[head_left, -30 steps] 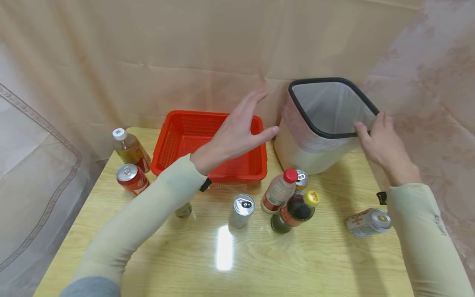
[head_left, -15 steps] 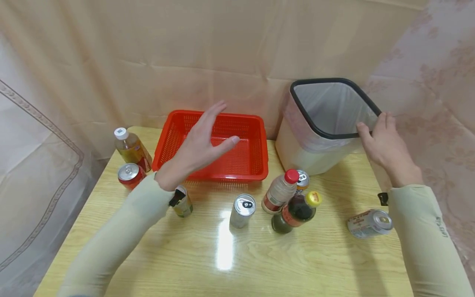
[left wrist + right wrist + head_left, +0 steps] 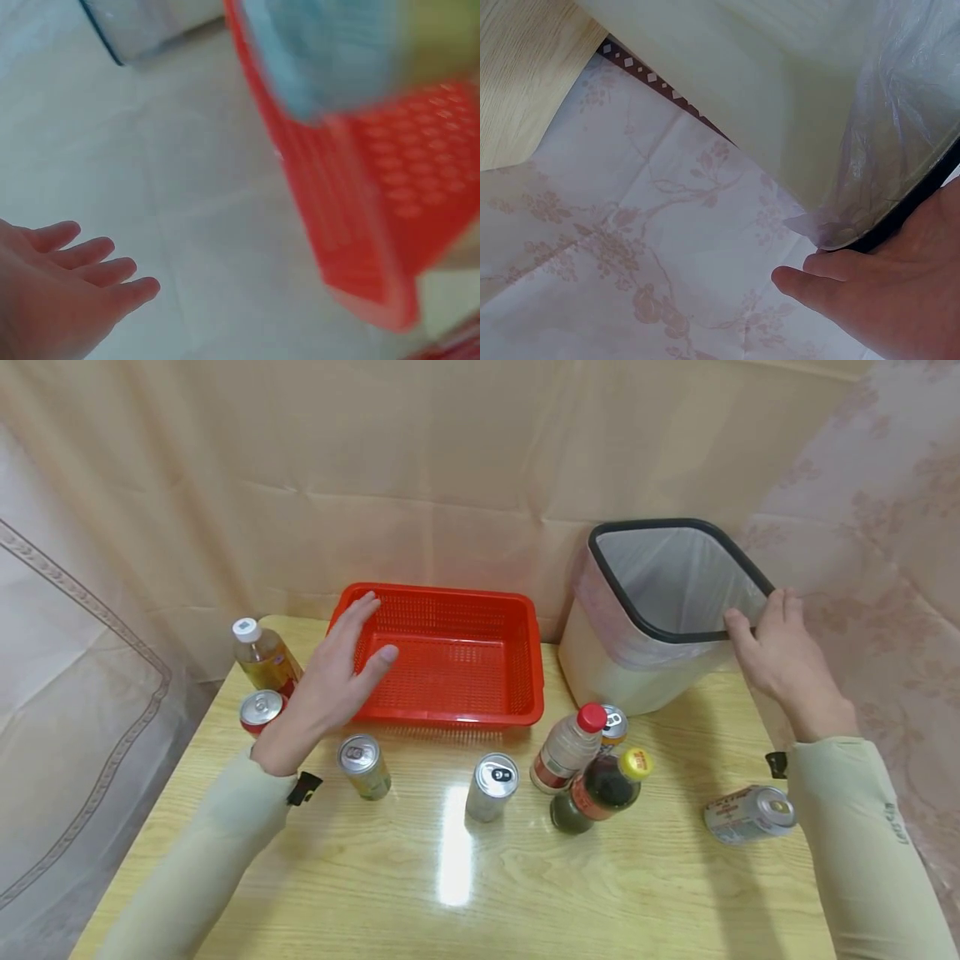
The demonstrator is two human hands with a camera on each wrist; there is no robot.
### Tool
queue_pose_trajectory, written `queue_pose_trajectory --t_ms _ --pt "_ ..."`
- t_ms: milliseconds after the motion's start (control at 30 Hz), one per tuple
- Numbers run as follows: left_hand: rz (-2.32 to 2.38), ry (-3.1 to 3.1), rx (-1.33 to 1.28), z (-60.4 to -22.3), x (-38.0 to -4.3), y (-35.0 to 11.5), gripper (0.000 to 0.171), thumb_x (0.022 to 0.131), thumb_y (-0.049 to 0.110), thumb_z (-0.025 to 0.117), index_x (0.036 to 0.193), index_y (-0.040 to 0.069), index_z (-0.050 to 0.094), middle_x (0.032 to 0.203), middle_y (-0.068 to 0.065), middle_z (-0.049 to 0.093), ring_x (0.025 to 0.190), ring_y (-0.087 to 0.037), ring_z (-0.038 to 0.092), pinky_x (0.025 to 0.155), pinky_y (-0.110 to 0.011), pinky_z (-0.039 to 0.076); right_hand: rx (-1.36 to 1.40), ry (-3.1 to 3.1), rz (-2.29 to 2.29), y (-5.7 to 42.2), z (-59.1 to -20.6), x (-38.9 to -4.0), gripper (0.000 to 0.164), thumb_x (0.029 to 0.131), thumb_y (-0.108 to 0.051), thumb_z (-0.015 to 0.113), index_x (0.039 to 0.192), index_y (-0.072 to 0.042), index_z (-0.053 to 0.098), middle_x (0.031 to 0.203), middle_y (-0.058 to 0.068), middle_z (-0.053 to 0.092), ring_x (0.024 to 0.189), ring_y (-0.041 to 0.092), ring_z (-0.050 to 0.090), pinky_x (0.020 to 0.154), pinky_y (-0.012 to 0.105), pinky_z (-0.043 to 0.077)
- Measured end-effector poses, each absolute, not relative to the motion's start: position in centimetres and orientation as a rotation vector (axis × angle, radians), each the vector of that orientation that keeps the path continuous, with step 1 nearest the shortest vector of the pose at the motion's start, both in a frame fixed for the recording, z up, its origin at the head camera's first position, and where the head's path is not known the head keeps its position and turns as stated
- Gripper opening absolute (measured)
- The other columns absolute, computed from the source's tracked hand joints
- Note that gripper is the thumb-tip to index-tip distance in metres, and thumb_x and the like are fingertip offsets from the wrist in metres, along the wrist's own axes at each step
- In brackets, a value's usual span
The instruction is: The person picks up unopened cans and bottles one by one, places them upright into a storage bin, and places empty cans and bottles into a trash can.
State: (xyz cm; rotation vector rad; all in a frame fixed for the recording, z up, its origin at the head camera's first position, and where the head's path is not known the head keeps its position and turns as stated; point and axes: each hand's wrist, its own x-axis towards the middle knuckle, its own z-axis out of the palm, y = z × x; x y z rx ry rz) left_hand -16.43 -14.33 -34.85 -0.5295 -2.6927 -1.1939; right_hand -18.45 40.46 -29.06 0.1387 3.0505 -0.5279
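Note:
My left hand (image 3: 322, 685) is held over the left edge of a red plastic basket (image 3: 450, 721), thumb spread from straight fingers and nothing in its grasp. Just below it stands a red can (image 3: 261, 708), partly hidden, with a white-capped bottle (image 3: 266, 662) behind. A greenish can (image 3: 365, 770) is to the right of that wrist. My right hand (image 3: 783, 668) grips the black rim of a lined trash bin (image 3: 622, 652) at its near right corner, thumb on the inner side; in the right wrist view its fingers (image 3: 802, 289) lie outside the rim.
A silver can (image 3: 491, 787) stands mid-table. Right of it are a red-capped bottle (image 3: 564, 752), a yellow-capped cola bottle (image 3: 596, 793) and an orange can (image 3: 613, 727). Another can (image 3: 750, 815) lies on its side by the right forearm. Curtains hang behind the table.
My left hand has swept left from over the basket's right part to its left edge, uncovering the greenish can. The right hand has stayed on the bin's rim.

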Motion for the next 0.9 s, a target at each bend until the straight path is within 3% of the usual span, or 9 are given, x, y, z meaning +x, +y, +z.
queue_pose_trajectory --t_ms 367,700,900 --pt "-1.053 -2.906 -0.346 -39.7 -16.3 -16.9 0.094 0.099 0.066 0.050 0.167 0.011 0.014 0.174 -0.009 0.009 0.159 -0.035 0.006 0.121 -0.068 0.017 0.146 3.055 -0.508 40.7 -29.0 -18.2 0.092 0.106 -0.061 0.013 0.152 0.010 -0.024 0.160 0.030 -0.031 0.147 0.061 -0.009 0.117 0.073 0.008" --pt "-0.977 -3.034 -0.191 -42.6 -17.0 -17.9 0.112 0.093 0.070 0.058 0.165 -0.001 0.009 0.172 -0.023 0.000 0.155 -0.048 0.005 0.118 -0.072 0.016 0.153 3.070 -0.511 40.5 -29.0 -17.9 0.091 0.106 -0.060 0.013 0.153 0.010 -0.022 0.161 0.031 -0.028 0.148 0.061 -0.007 0.116 0.074 0.009" --pt "-0.984 -3.044 -0.151 -43.6 -17.0 -18.4 0.115 0.092 0.071 0.059 0.164 -0.003 0.007 0.171 -0.024 -0.004 0.156 -0.048 0.001 0.120 -0.070 0.015 0.172 3.106 -0.549 40.5 -29.3 -17.8 0.090 0.107 -0.058 0.016 0.155 0.008 -0.020 0.164 0.029 -0.025 0.150 0.057 -0.007 0.117 0.073 0.009"
